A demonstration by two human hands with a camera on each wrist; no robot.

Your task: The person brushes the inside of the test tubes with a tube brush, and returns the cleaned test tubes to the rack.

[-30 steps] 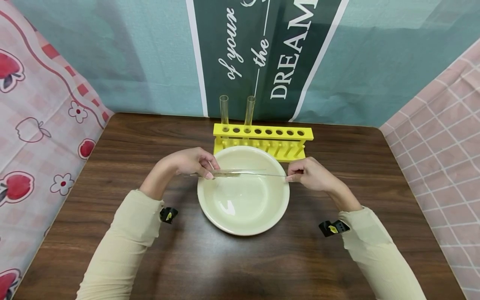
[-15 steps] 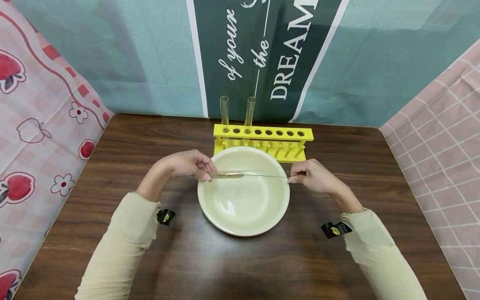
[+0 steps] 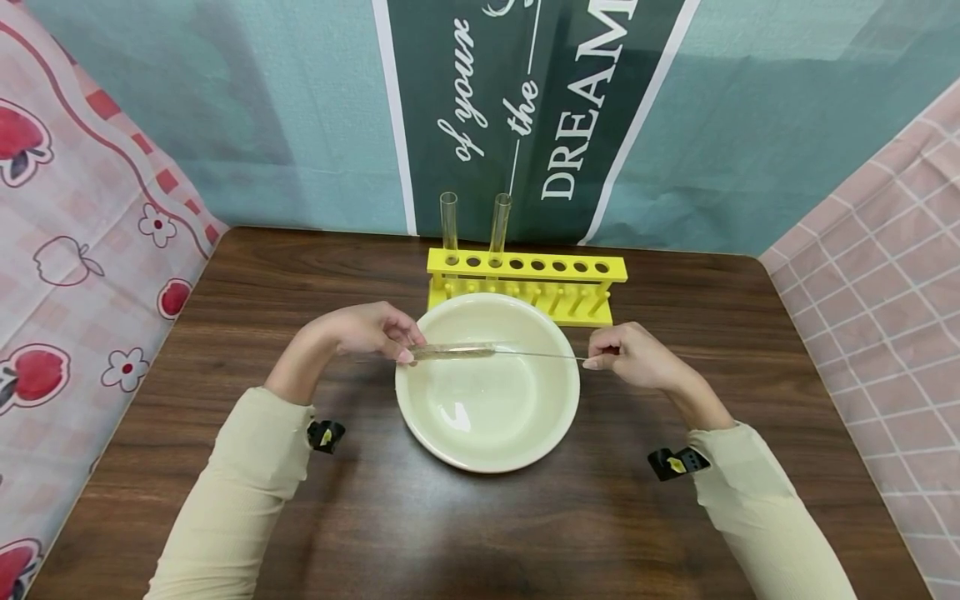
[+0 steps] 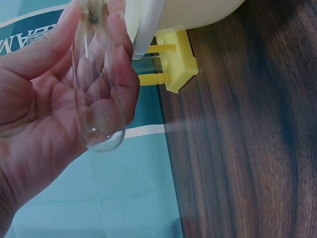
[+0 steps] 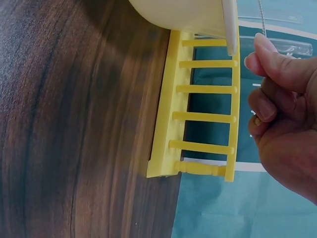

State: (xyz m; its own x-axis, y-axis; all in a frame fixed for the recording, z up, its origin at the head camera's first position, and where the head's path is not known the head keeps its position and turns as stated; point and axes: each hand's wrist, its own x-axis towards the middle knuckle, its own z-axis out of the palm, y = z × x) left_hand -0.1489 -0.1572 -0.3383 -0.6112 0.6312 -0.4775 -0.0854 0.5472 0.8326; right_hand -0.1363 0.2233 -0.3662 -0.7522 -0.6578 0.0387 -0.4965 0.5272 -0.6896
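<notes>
My left hand [image 3: 371,329] grips a clear glass test tube [image 4: 104,131] that lies level over the cream basin [image 3: 487,462]. The tube's rounded closed end shows below the fingers in the left wrist view. Inside the tube sit the brownish bristles of a test tube brush [image 3: 453,352], its thin wire handle running out of the mouth to the right. Beyond the basin's right rim, my right hand [image 3: 633,354] pinches the end of that wire between thumb and forefinger. In the right wrist view, the twisted wire [image 5: 262,20] rises from the fingertips.
Behind the basin stands a yellow test tube rack [image 3: 570,265], partly hidden by the rim. Two upright test tubes [image 3: 448,225] occupy its left holes. The dark wooden table [image 3: 480,542] meets a teal cloth backdrop [image 3: 315,125] at the back, with patterned cloths at both sides.
My hands have drawn slightly apart, the left moving left with the tube and the right moving right with the wire. The bristles now sit nearer the tube's mouth.
</notes>
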